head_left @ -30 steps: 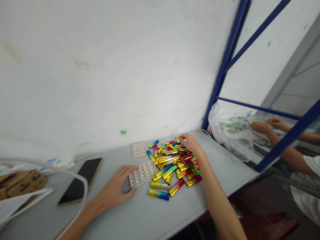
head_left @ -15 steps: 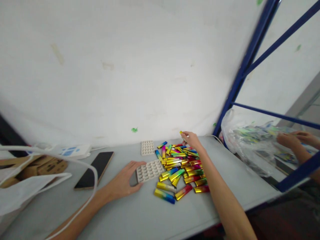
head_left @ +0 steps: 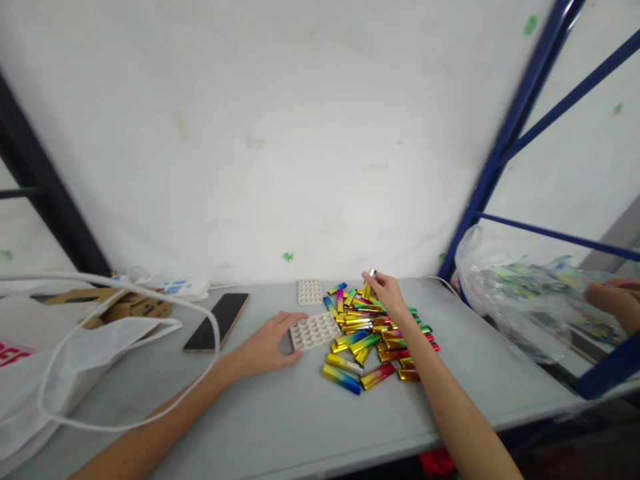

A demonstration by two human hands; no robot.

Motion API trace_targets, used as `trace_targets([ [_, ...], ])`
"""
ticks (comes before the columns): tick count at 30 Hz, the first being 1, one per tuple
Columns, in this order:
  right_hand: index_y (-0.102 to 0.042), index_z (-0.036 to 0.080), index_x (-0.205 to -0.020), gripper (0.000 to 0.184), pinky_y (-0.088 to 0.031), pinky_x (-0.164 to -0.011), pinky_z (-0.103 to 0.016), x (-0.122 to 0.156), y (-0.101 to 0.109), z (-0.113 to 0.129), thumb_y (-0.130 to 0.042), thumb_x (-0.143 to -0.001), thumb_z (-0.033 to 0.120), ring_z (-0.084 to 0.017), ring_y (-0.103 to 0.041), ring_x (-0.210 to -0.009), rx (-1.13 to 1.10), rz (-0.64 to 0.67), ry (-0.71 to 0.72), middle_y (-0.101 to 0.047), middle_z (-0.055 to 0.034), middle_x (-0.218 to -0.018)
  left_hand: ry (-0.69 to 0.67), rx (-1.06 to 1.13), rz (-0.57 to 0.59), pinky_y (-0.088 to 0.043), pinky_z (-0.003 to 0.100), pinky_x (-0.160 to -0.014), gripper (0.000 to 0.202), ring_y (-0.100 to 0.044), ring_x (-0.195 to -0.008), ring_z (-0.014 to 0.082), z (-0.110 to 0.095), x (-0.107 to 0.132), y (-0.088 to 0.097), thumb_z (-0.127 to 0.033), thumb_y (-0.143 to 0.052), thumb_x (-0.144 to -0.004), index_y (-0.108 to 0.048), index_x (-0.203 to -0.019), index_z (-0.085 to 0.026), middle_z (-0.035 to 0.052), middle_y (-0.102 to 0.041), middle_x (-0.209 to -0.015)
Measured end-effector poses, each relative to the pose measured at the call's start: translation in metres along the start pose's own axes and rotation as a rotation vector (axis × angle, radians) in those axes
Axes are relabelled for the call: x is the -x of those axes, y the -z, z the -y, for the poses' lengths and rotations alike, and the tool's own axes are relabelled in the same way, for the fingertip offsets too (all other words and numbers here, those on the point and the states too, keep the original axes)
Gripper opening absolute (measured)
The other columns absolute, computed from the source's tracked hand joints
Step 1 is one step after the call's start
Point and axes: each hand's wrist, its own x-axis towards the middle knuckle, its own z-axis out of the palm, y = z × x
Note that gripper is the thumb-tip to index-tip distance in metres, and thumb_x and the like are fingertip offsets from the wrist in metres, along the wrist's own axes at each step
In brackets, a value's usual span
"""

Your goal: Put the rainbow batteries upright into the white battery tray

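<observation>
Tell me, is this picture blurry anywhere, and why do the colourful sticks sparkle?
Head view: soft, even light, faint shadows under the left hand on the white tray; the pile of sticks sparkles with gold glints off shiny surfaces; the stick in the right hand is slightly smeared; the right edge, around the plastic bag and another person's hand, is blurriest.

I saw the lighters (head_left: 373, 333) shine like glossy metal foil; the lighter (head_left: 370, 283) in my right hand (head_left: 387, 295) had a silvery cap. At their nine o'clock, the tray (head_left: 315, 331) looked matt white plastic. The table (head_left: 300, 427) was smooth matt grey, the phone (head_left: 217, 321) glossy black, the three-o'clock bag (head_left: 505, 293) clear crinkled plastic.
</observation>
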Motion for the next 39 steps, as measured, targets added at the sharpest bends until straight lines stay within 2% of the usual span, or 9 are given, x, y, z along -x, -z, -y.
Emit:
trace_targets([
  [5, -0.059, 0.022, -0.087, 0.056, -0.048, -0.059, -0.026, 0.018, -0.017, 0.023, -0.055, -0.089, 0.077, -0.015, -0.056, -0.063, -0.214, 0.212, 0.004, -0.062, 0.0007, -0.075, 0.025, -0.034, -0.024, -0.045, 0.046, -0.116, 0.07, -0.059, -0.132, 0.032, 0.003, -0.001, -0.002, -0.032, -0.074, -0.08, -0.05, -0.145, -0.023, 0.0113, -0.063, -0.142],
  [9, -0.056, 0.025, -0.098, 0.05, -0.036, -0.044, -0.021, 0.031, -0.037, 0.038, -0.062, -0.087, 0.073, -0.01, -0.041, -0.045, -0.396, 0.356, -0.092, -0.046, 0.0092, -0.059, 0.037, -0.088, -0.024, -0.042, 0.049, -0.118, 0.072, -0.057, -0.134, 0.0338, 0.006, -0.001, -0.003, -0.034, -0.075, -0.08, -0.05, -0.147, -0.022, 0.0133, -0.062, -0.145],
  [12, -0.053, 0.024, -0.087, 0.057, -0.021, -0.041, -0.019, 0.034, -0.05, 0.042, -0.064, -0.081, 0.079, -0.007, -0.026, -0.043, -0.511, 0.369, -0.188, -0.033, 0.011, -0.057, 0.073, -0.114, -0.044, -0.038, 0.052, -0.119, 0.074, -0.056, -0.135, 0.0353, 0.009, 0.0, -0.004, -0.043, -0.079, -0.078, -0.053, -0.144, -0.021, 0.0147, -0.061, -0.143],
  [16, -0.035, 0.024, -0.062, 0.07, -0.016, -0.042, -0.022, 0.034, -0.061, 0.042, -0.039, -0.085, 0.089, -0.008, -0.021, -0.043, -0.582, 0.369, -0.287, -0.025, 0.008, -0.052, 0.106, -0.082, -0.07, -0.044, 0.05, -0.116, 0.062, -0.058, -0.129, 0.035, 0.012, 0.0, -0.007, -0.05, -0.083, -0.074, -0.064, -0.125, -0.019, 0.015, -0.063, -0.135],
  [23, -0.024, 0.026, -0.054, 0.05, -0.007, -0.04, -0.025, 0.033, -0.071, 0.037, -0.035, -0.096, 0.051, -0.009, -0.008, -0.04, -0.44, 0.133, -0.441, -0.017, 0.0072, -0.046, 0.106, 0.002, -0.072, -0.048, 0.047, -0.114, 0.059, -0.063, -0.125, 0.0327, 0.014, -0.002, -0.007, -0.05, -0.083, -0.075, -0.067, -0.121, -0.019, 0.0135, -0.064, -0.132],
  [28, -0.032, 0.026, -0.059, 0.056, -0.013, -0.041, -0.025, 0.035, -0.075, 0.029, -0.038, -0.093, 0.07, -0.009, -0.014, -0.04, -0.338, 0.159, -0.385, -0.021, 0.0079, -0.048, 0.115, 0.017, -0.055, -0.048, 0.046, -0.115, 0.06, -0.063, -0.124, 0.0321, 0.014, -0.002, -0.004, -0.051, -0.085, -0.074, -0.068, -0.122, -0.02, 0.0127, -0.064, -0.133],
  [32, -0.056, 0.023, -0.077, 0.064, -0.024, -0.045, -0.025, 0.037, -0.076, 0.036, -0.037, -0.09, 0.083, -0.011, -0.028, -0.045, -0.313, 0.263, -0.229, -0.032, 0.0072, -0.055, 0.122, 0.025, -0.051, -0.047, 0.045, -0.117, 0.065, -0.062, -0.127, 0.0331, 0.017, -0.001, -0.003, -0.053, -0.087, -0.07, -0.069, -0.123, -0.02, 0.0127, -0.061, -0.137],
  [35, -0.062, 0.021, -0.095, 0.058, -0.04, -0.056, -0.025, 0.041, -0.08, 0.05, -0.045, -0.092, 0.077, -0.013, -0.047, -0.059, -0.244, 0.346, -0.028, -0.048, 0.0045, -0.066, 0.144, 0.042, -0.064, -0.045, 0.048, -0.118, 0.069, -0.06, -0.129, 0.0348, 0.021, 0.0, -0.005, -0.055, -0.089, -0.067, -0.069, -0.123, -0.018, 0.0138, -0.06, -0.137],
  [39, -0.062, 0.02, -0.096, 0.044, -0.05, -0.075, -0.029, 0.045, -0.095, 0.061, -0.057, -0.096, 0.063, -0.016, -0.062, -0.076, -0.132, 0.526, 0.179, -0.065, 0.0001, -0.08, 0.179, 0.086, -0.076, -0.044, 0.051, -0.117, 0.066, -0.06, -0.128, 0.037, 0.026, -0.001, -0.006, -0.056, -0.092, -0.063, -0.071, -0.113, -0.019, 0.0136, -0.062, -0.135],
])
